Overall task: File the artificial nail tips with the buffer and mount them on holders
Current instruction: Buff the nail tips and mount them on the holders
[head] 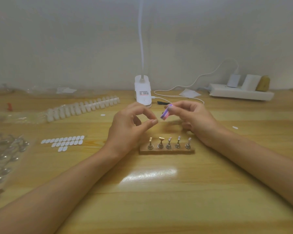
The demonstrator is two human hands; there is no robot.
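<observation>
Closest to me on the worktop, the five holders stand upright in a row on their wooden base. Every head is bare, so nothing is mounted yet.

Just beyond them both my hands hover. My left grip has thumb and forefinger curled into a ring with the tips meeting. I cannot tell whether a clear tip is pinched there; it would be too small and see-through to make out. My right grip pinches the buffer, a small purple-and-pink block, by its far end. The free end points toward my left fingertips, close but apart. I judge the block light and slightly spongy, easy to steer when held by its sides with the grit faces left free.

Further left the nail tips lie in a long strip, with white oval tabs nearer me. Such tips should be feather-light, thin, slick and springy. I would hold one by its side edges near the root, firmly enough that it does not flick away and gently enough not to crack it.

At the back stand a lamp base and a power strip.
</observation>
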